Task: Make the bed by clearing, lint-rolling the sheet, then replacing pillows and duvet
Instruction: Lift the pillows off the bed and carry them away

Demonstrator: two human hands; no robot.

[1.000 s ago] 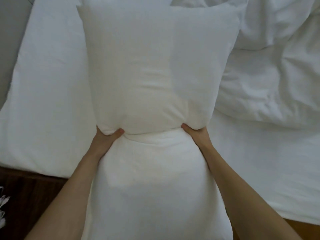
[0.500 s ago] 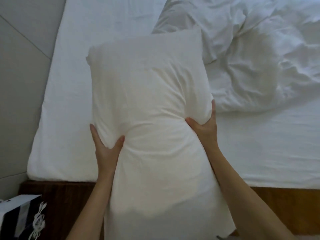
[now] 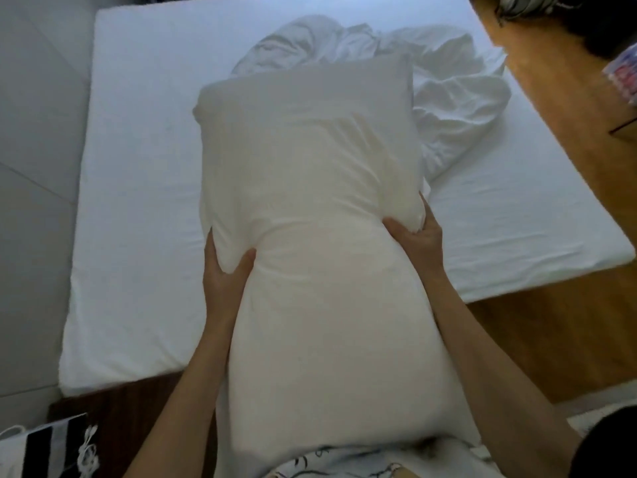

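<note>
Left hand and right hand grip a white pillow held above the sheet; it hides part of the crumpled duvet, its near end cut off.

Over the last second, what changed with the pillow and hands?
The pillow has been lifted off the bed and drawn back toward the person, so more sheet shows. The left hand and right hand shifted from its lower edge to its sides. Both kept their grip. The crumpled duvet stayed on the bed.
</note>
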